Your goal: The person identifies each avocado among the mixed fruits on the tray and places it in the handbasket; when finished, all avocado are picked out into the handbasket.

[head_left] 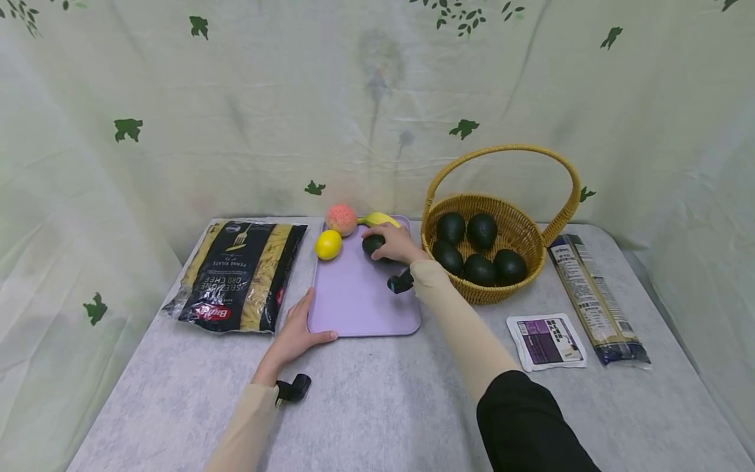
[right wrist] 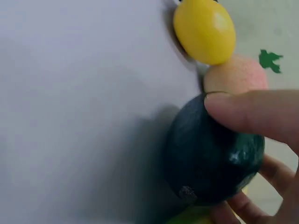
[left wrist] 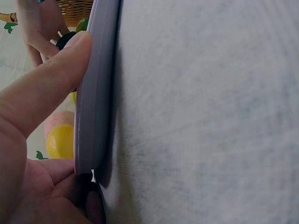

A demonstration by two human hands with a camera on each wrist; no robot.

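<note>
A dark green avocado (head_left: 373, 245) is at the far part of the lilac tray (head_left: 360, 308). My right hand (head_left: 396, 242) grips it from above, with the thumb (right wrist: 229, 109) on one side and the fingers on the other. My left hand (head_left: 299, 331) lies at the tray's near left corner, the thumb along the front edge and the fingers stretched along the left side. Close to the avocado are a yellow lemon (head_left: 328, 244), a pinkish peach (head_left: 341, 219) and a banana (head_left: 380, 219), partly hidden behind the right hand.
Right of the tray stands a wicker basket (head_left: 501, 294) with a tall handle, holding several avocados (head_left: 479, 269). A pasta bag (head_left: 238, 275) lies on the left. Farther right are a flat white-and-purple packet (head_left: 546, 341) and a long narrow package (head_left: 598, 295).
</note>
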